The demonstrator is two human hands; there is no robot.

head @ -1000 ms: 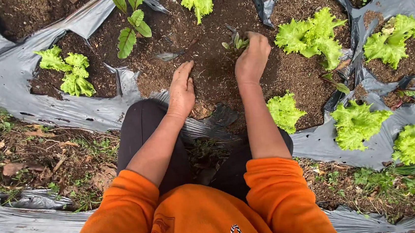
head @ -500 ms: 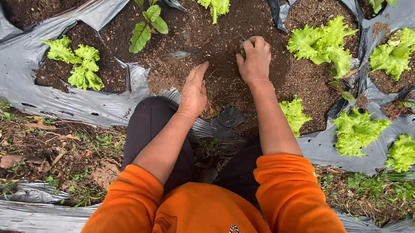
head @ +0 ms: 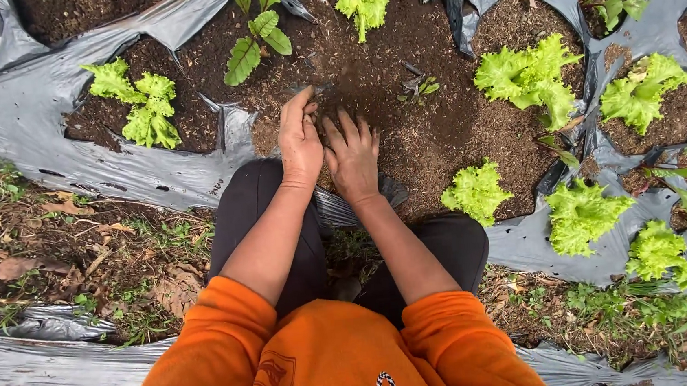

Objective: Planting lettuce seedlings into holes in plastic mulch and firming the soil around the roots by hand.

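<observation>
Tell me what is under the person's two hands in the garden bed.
Dark loose soil lies under the left hand and right hand, both pressed flat on it side by side. Whether a seedling or hole sits beneath the palms is hidden.

Two hands (head: 300, 139) (head: 353, 155); about eight lettuce plants (head: 529, 76); one dark-leaved seedling (head: 259, 28).

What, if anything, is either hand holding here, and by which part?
Nothing distinct shows in either grip. The left hand and right hand lie side by side on the loose soil, fingers spread over it, not closed on any plant.
</observation>
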